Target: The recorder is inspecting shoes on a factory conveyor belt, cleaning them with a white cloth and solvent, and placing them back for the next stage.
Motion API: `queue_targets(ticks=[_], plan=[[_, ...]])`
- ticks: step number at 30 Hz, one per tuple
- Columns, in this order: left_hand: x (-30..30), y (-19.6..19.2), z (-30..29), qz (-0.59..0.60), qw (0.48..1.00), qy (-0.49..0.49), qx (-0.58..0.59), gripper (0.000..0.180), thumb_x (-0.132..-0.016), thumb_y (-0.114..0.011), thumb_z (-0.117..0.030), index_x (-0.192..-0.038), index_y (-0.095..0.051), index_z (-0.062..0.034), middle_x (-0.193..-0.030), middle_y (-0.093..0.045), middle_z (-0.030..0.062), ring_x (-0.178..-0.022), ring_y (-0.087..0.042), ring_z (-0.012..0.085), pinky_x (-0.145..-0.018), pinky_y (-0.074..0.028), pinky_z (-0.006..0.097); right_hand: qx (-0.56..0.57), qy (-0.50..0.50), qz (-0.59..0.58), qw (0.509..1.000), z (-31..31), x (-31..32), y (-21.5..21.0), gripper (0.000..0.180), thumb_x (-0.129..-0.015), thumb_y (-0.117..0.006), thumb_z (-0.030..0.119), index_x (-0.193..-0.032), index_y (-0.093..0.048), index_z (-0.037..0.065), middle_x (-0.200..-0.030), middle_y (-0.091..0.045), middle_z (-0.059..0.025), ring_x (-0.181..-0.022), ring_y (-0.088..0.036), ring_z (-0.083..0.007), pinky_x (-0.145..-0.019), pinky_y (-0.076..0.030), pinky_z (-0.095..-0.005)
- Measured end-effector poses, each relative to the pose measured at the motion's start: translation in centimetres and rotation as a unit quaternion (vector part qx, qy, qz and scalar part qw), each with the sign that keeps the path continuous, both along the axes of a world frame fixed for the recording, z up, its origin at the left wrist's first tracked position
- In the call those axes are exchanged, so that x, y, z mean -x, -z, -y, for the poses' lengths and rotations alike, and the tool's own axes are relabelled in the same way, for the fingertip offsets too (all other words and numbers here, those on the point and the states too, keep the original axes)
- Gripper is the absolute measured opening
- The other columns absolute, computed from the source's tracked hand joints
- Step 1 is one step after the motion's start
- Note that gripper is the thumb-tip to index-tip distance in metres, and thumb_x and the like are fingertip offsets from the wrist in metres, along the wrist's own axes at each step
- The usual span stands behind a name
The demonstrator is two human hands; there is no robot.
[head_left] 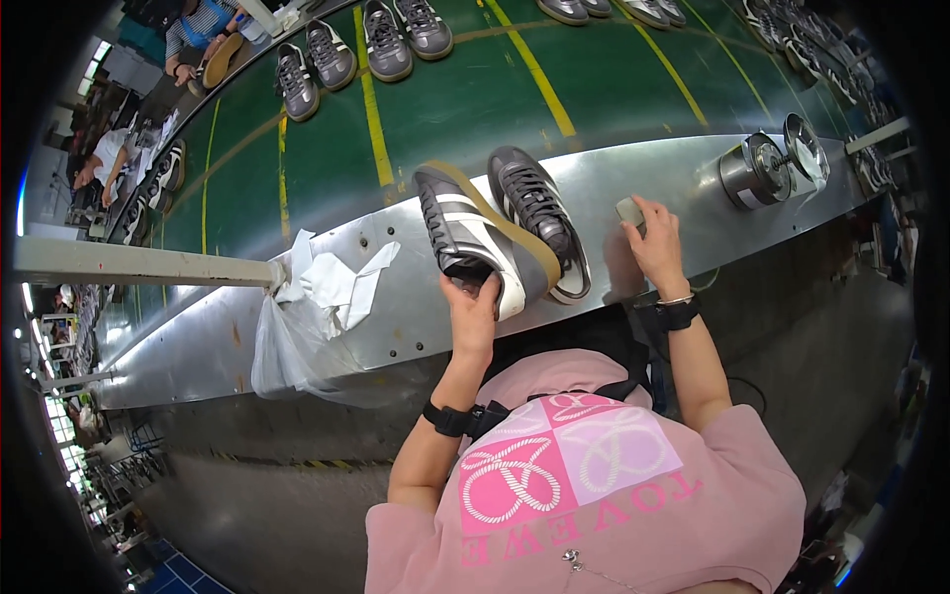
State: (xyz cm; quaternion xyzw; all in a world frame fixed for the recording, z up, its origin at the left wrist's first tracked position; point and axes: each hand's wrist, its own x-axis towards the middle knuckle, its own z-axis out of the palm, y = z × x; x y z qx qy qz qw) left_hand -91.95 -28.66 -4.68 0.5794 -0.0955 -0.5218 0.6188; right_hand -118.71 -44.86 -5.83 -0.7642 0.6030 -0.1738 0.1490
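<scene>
My left hand (472,322) grips a grey sneaker (473,223) with white stripes at its heel opening, the thumb outside and the fingers partly hidden. That sneaker is tipped on its side, its tan gum sole turned to the right. Close against it, the matching sneaker (535,210) rests with its dark laces up on the metal ledge (683,168). To the right of the pair, my right hand (657,247) pinches a small pale block (628,211), perhaps an eraser, just over the ledge and apart from the shoes.
Beyond the ledge runs a green belt (465,99) with yellow lines, bearing several grey sneakers (386,40). A round metal can (747,170) stands at the right. White cloths (341,282), a clear plastic bag (287,346) and a pale post (148,261) are leftward. Co-workers sit far left.
</scene>
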Motion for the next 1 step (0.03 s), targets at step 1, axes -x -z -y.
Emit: queue_targets(ticks=[1], plan=[[0.71,0.38,-0.05,0.023,0.999,-0.016,0.038,0.075,-0.095,-0.066,-0.016,-0.152,-0.018,-0.0193,-0.133,-0.046,0.0099,-0.113,-0.058,0.0212,-0.085,-0.051,0.027,-0.036,0.012,-0.041,0.998,0.00,0.31,0.82,0.057,-0.087,-0.073,0.028,-0.140,-0.055,0.015,-0.143,-0.049,-0.0187,-0.120,-0.050,-0.0378,-0.102,-0.043,-0.0465]])
